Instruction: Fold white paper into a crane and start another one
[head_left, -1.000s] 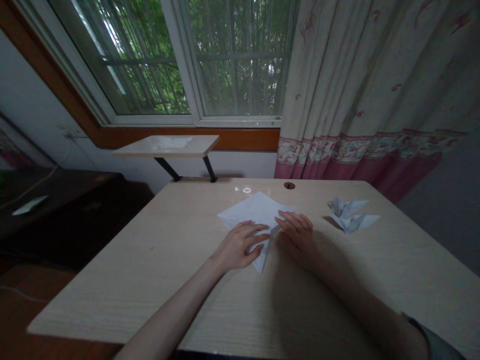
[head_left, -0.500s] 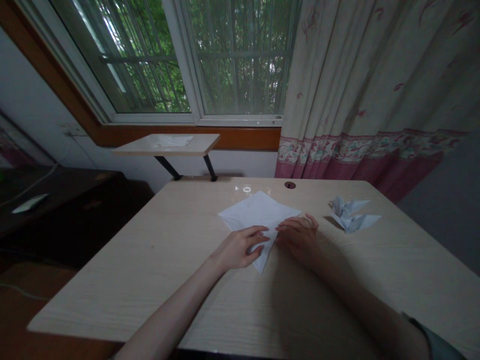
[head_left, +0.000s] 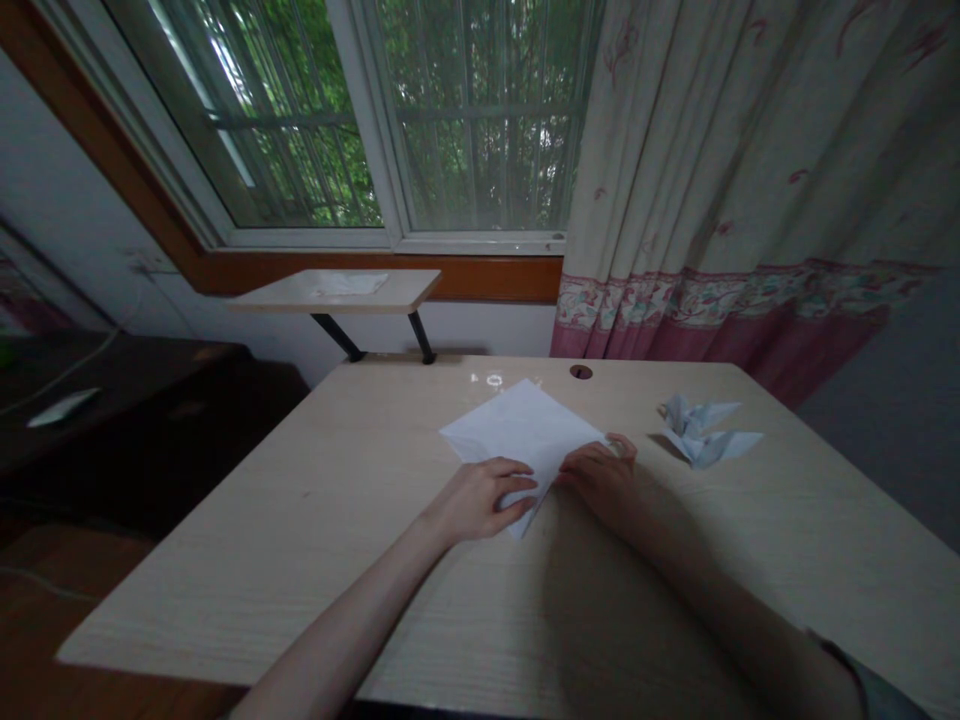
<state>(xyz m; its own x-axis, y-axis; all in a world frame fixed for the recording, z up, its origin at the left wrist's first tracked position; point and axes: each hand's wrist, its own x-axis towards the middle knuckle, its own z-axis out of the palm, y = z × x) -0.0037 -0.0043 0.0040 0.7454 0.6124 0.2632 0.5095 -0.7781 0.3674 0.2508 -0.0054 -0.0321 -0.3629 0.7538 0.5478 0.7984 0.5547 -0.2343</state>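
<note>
Pressing on a white sheet of paper [head_left: 521, 425], both hands are working on the worktop [head_left: 300, 560], around its middle and closer to the far edge than the near one. Paper is lying flat, roughly kite-shaped: narrow tip pointing to the near edge, broad tip pointing to the far edge, one corner sticking out each side. Long axis is probably running near to far; low view is making that hard to judge.

Left hand [head_left: 484, 502] is resting over the lower left side, fingers loosely spread, thumb standing apart, bearing down rather than pinching. It is covering part of the narrow tip and sitting nearer to that tip than the right.

Right hand [head_left: 600, 482] is touching the lower right side, fingers curling in, just beside the right corner. Cannot tell whether it is pinching the edge or only pushing on it; fingers are hiding the contact. Main relation: right corner is lying right at the right fingers, narrow tip by the left thumb, bulk of the sheet reaching away past both hands.

Folded paper [head_left: 701, 440] is sitting apart, toward the far right corner. Small shelf [head_left: 277, 292] is standing at the far left corner, carrying something white.
</note>
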